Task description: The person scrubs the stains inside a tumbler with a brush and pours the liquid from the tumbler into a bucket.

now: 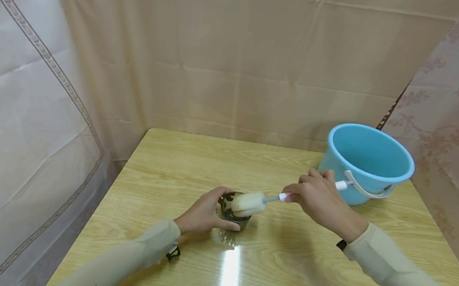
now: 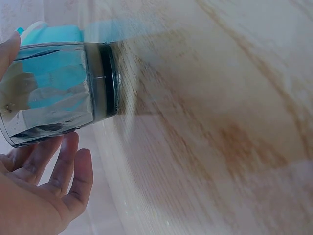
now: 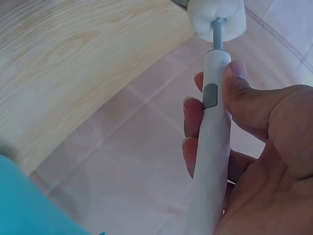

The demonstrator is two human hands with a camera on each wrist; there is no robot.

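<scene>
Pale curtains (image 1: 232,44) are hung behind a wood-grained table (image 1: 177,156), on which a clear glass (image 2: 63,93) is stood, its base apparently resting on the surface. It is held by the left hand (image 1: 208,214), with thumb and fingers curved round opposite sides. A sponge brush (image 1: 249,203) is held at a slant by the right hand (image 1: 318,198), fingers wrapped round its white handle (image 3: 210,142); its head is partly inside the glass's mouth, though how deep cannot be told. Should the brush be pushed sideways, the glass could be tipped, since it seems braced only from the sides. If the smooth wall is wet, the grip might be lost. By a wide outward pull, the blue bucket (image 1: 338,160) near the handle's end could be knocked.
</scene>
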